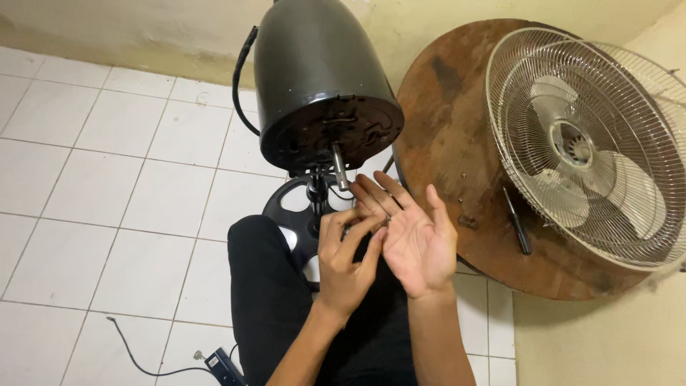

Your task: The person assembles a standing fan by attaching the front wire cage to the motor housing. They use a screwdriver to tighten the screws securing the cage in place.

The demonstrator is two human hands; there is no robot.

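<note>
White tiled floor (107, 186), a fan taken apart on it.
The round wooden table (443, 129) carries the wire guard (643, 236) with the pale blades (614, 182) inside and a dark screwdriver (517, 221). The black motor housing (314, 71) looks heavy and rigid, best gripped round its smooth shell; its bare steel shaft (340, 166) points at the hands. The right hand (418, 239) lies palm up and spread, just below the shaft. The left hand (348, 261) pinches at its fingers; whether something tiny is held I cannot tell.

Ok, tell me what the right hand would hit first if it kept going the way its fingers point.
Probably the metal shaft sticking out of the dark fan motor housing; the right hand points its fingers up toward it. Depth is unclear, so it may pass beside it.
</note>
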